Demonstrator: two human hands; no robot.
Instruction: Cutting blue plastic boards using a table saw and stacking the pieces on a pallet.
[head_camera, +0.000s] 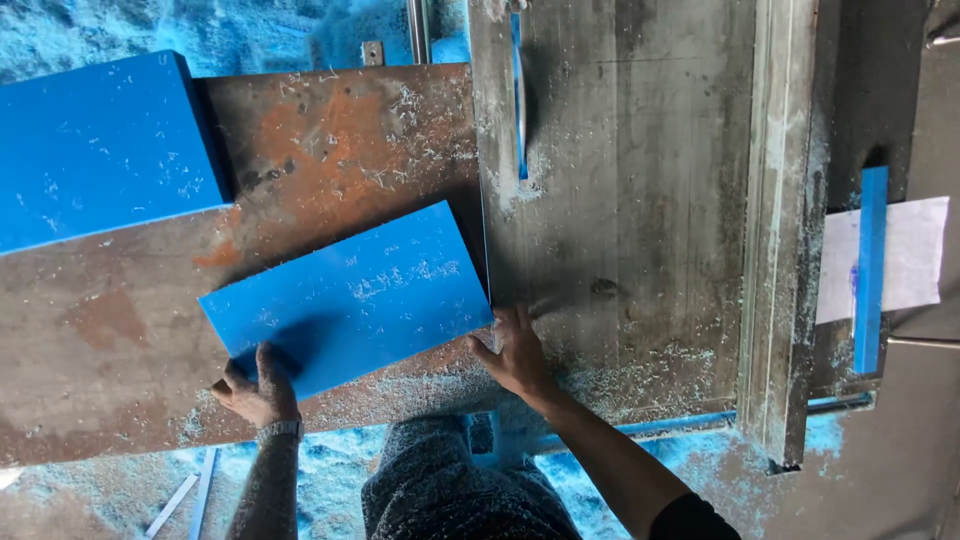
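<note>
1. Small blue panel (350, 300) lies flat and skewed on the rusty table (330, 140), its right edge near the saw bed (620, 200).
2. Left hand (258, 388) grips the panel's near-left corner, thumb on top, fingers curled under.
3. Right hand (517, 352) rests at the near-right corner, fingers spread.
4. Larger blue panel (95, 150) lies at far left; blue strip (871, 270) at right.

The blue panel (350, 300) looks like smooth, matt plastic dusted with shavings. The worktop (330, 140) is rusty, rough metal; the saw table (640, 200) is dull, scratched grey metal.
</note>
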